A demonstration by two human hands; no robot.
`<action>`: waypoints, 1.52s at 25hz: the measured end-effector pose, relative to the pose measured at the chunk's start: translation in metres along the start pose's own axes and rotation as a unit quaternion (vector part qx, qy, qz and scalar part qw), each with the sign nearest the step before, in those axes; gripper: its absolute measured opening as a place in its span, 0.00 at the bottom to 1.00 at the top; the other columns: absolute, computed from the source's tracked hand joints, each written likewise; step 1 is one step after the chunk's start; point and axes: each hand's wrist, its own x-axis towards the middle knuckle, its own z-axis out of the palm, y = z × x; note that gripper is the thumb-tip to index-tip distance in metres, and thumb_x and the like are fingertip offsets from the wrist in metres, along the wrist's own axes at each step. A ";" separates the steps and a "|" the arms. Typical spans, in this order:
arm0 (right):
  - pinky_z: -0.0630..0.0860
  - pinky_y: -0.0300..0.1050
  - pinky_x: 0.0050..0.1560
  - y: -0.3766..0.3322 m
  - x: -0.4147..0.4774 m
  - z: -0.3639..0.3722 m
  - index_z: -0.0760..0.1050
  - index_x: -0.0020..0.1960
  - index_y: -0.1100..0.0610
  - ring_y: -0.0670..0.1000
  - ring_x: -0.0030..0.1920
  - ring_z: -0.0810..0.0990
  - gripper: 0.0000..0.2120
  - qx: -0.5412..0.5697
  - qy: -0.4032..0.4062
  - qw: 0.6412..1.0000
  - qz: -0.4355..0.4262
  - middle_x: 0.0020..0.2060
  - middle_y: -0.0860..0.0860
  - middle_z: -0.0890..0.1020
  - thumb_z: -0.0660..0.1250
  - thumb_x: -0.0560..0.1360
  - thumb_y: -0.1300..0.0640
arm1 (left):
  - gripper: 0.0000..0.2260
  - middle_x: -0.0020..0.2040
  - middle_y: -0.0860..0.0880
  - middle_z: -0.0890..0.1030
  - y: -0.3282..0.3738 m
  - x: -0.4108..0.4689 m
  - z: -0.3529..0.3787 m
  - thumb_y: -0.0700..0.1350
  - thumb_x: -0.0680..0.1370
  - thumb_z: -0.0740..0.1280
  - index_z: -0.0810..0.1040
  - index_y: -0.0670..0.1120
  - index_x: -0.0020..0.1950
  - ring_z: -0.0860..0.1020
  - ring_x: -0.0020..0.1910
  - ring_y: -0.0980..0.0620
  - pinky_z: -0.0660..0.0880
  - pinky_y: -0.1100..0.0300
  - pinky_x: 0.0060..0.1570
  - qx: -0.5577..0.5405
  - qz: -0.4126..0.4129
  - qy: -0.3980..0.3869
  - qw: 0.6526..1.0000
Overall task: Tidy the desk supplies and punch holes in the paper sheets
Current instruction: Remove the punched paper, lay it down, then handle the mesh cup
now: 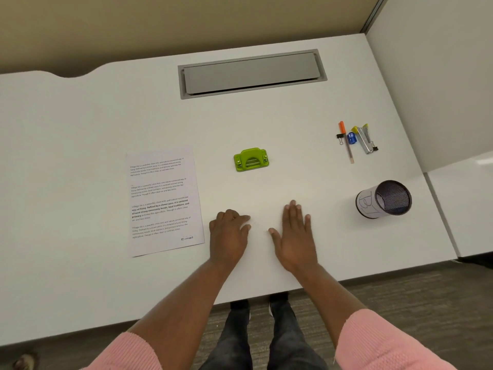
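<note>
A green hole punch (251, 159) sits mid-desk. Printed paper sheets (164, 200) lie to its left. At the right lie an orange-capped pen (346, 142), a black binder clip (340, 138), a blue sharpener (352, 138) and a silver stapler (364, 140). A black mesh pen cup (384, 198) wrapped in white paper lies on its side nearer the front right. My left hand (229, 236) rests on the desk with fingers loosely curled, holding nothing. My right hand (294, 233) lies flat, fingers spread, just below the punch.
A grey cable hatch (252, 73) is set into the white desk (80, 129) at the back. A partition wall (426, 89) stands along the right side. The desk's front edge runs close to my body, with floor and my legs below.
</note>
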 end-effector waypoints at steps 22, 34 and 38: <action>0.70 0.48 0.35 -0.058 0.020 -0.031 0.79 0.46 0.59 0.54 0.46 0.77 0.10 -0.078 -0.069 0.980 -0.168 0.45 0.52 0.79 0.62 0.72 0.69 | 0.10 0.53 0.53 0.84 0.001 0.003 -0.008 0.41 0.79 0.66 0.84 0.49 0.57 0.78 0.55 0.51 0.64 0.59 0.58 -0.040 -0.033 0.027 0.998; 0.72 0.49 0.42 -0.065 0.029 -0.028 0.78 0.52 0.59 0.57 0.49 0.78 0.10 -0.022 -0.084 0.990 -0.114 0.49 0.56 0.79 0.60 0.75 0.66 | 0.10 0.52 0.52 0.85 0.003 0.002 -0.011 0.40 0.79 0.65 0.84 0.48 0.56 0.79 0.54 0.50 0.66 0.55 0.60 -0.029 -0.025 0.028 0.999; 0.78 0.44 0.49 -0.050 0.036 -0.039 0.82 0.50 0.57 0.52 0.49 0.82 0.11 0.218 -0.057 0.972 0.063 0.48 0.51 0.84 0.63 0.75 0.64 | 0.11 0.52 0.51 0.85 0.005 0.001 -0.013 0.39 0.79 0.66 0.84 0.47 0.56 0.80 0.54 0.48 0.69 0.52 0.60 -0.029 -0.016 0.032 0.999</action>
